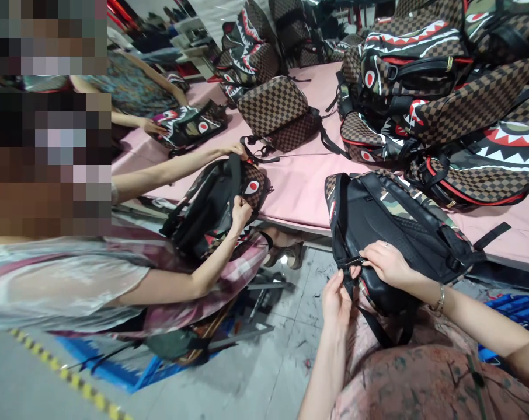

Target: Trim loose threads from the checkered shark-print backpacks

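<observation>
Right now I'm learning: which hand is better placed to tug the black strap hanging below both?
Likely the left hand: lower, nearer that strap; the right hand lies higher, against the backpack.

Backpack [373, 216] at the edge of the table [299, 195], piled bags [470, 105] behind.

floor [229, 396]: grey, with thin lines and dark marks | tape [74, 380]: yellow and black stripes on the floor | table [297, 189]: long, pink top | blue frame [131, 383]: low down, on the left side
</observation>
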`<state>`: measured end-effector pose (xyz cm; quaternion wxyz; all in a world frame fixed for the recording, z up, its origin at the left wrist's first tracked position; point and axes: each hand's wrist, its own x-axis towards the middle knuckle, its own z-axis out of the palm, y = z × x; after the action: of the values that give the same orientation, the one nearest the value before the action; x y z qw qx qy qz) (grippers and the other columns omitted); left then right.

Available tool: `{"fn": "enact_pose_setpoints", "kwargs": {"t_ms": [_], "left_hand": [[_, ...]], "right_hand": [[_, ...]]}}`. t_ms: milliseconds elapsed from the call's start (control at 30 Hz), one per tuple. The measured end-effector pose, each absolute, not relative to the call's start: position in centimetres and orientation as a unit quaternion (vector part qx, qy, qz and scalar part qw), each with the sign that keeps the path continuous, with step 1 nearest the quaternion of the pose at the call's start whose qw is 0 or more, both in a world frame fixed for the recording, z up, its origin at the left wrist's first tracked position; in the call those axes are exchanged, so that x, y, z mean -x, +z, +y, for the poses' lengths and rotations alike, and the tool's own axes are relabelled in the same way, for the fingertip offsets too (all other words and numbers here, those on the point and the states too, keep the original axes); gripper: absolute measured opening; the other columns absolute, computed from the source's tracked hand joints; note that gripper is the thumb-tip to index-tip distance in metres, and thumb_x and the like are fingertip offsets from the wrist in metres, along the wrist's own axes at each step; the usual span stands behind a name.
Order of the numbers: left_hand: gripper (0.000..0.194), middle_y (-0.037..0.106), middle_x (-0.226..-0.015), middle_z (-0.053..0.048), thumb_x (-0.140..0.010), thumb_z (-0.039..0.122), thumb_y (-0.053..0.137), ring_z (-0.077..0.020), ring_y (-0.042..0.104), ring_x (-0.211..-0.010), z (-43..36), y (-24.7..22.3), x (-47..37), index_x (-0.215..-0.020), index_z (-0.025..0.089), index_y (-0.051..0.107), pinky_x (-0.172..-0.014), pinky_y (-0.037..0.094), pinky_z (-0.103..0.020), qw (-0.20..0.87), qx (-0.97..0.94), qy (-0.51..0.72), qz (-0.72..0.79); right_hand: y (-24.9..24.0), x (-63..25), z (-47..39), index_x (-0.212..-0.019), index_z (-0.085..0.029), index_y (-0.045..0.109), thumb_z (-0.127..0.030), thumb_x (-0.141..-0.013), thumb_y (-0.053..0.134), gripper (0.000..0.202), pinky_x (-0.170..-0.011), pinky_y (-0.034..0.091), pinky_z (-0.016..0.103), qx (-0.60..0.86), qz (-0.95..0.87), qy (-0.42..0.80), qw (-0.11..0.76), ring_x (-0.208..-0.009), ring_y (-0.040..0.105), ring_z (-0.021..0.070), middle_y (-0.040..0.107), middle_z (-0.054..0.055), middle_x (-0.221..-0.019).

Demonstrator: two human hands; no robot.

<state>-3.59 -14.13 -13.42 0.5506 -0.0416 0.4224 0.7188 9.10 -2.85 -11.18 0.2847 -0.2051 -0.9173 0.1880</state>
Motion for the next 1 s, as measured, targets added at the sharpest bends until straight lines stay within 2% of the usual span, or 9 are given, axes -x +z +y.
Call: {"fn": "enact_pose_setpoints", "kwargs": {"t_ms": [367, 500, 800, 1000], "left_hand": [[0.010, 0.070, -0.079, -0.010, -0.070, 0.015, 0.062, -0.0202, 0.066, -0.083, -14.1, -13.0, 3.3, -0.076, 0.008, 0.066, -0.093, 0.043, -0.032, 0.548, 0.033, 0.718, 0.428], [0.011, 0.070, -0.079, -0.010, -0.071, 0.015, 0.062, -0.0184, 0.066, -0.080, -14.0, -12.6, 3.1, -0.077, 0.008, 0.067, -0.089, 0.045, -0.030, 0.539, 0.032, 0.720, 0.437], [0.011, 0.070, -0.077, -0.010, -0.071, 0.015, 0.061, -0.0159, 0.066, -0.073, -13.8, -12.5, 2.6, -0.076, 0.008, 0.067, -0.081, 0.048, -0.027, 0.520, 0.036, 0.719, 0.460], [0.007, 0.069, -0.074, -0.007, -0.070, 0.014, 0.062, -0.0146, 0.065, -0.072, -13.8, -12.4, 2.4, -0.073, 0.011, 0.067, -0.079, 0.049, -0.025, 0.505, 0.026, 0.726, 0.467]], "right_hand": [[-11.2, -8.6, -3.5, -0.091, -0.016, 0.061, -0.019, -0.088, 0.043, 0.018, -0.065, 0.036, 0.029, 0.210, -0.927, 0.130, 0.282, -0.072, 0.048, 0.0168, 0.061, 0.004, -0.079], [-11.4, -8.7, -4.0, -0.086, -0.015, 0.061, -0.020, -0.089, 0.042, 0.020, -0.068, 0.038, 0.028, 0.218, -0.917, 0.158, 0.296, -0.074, 0.049, 0.0166, 0.061, 0.006, -0.078], [-11.7, -8.1, -5.0, -0.093, -0.015, 0.061, -0.020, -0.088, 0.043, 0.019, -0.071, 0.041, 0.030, 0.232, -0.915, 0.165, 0.286, -0.078, 0.052, 0.0182, 0.062, 0.007, -0.083], [-12.1, -7.9, -5.8, -0.094, -0.015, 0.060, -0.019, -0.088, 0.042, 0.019, -0.072, 0.040, 0.030, 0.259, -0.904, 0.155, 0.302, -0.078, 0.052, 0.0182, 0.062, 0.007, -0.083]]}}
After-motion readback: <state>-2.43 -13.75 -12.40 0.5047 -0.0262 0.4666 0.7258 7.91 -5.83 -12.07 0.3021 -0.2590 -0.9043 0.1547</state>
